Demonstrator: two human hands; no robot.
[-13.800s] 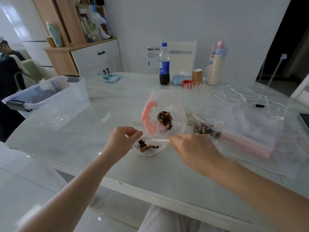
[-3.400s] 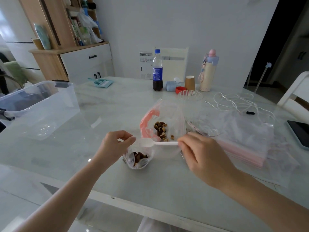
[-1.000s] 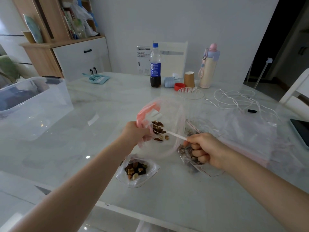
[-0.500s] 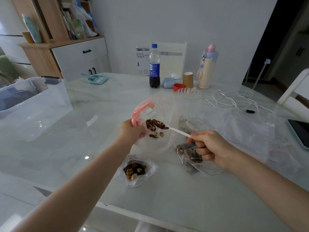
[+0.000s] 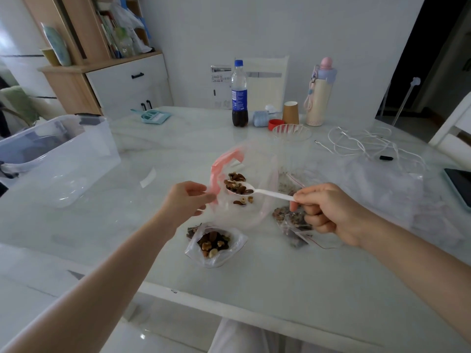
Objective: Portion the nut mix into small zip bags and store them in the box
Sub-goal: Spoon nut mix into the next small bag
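Two hands are engaged in the scooping step, judged from the loaded spoon; items are listed from left to right; the clear storage box [image 5: 58, 154] is placed at the far left of the table [image 5: 293, 289], open-topped and well apart from the work area; the left hand [image 5: 186, 202] is held with thumb and fingers pinched on the pink zip edge of the large zip bag [image 5: 244, 200], by which the mouth is kept open; only a small remainder of nut mix [image 5: 235, 177] is seen inside that bag; a white plastic spoon [image 5: 254, 191], heaped with nuts, is held within the bag mouth; below it, a small zip bag [image 5: 216, 245] is set on the table, open and partly filled with mixed brown and pale nuts; the right hand [image 5: 328, 212] is closed round the spoon handle; a filled small bag [image 5: 293, 222] lies just beside that hand, possibly under its lower fingers, which cannot be told; the next move is judged to call for the spoon to be lifted level out of the large bag, carried down to the open small bag, and tipped into its mouth; sealing and transfer to the box are not yet done
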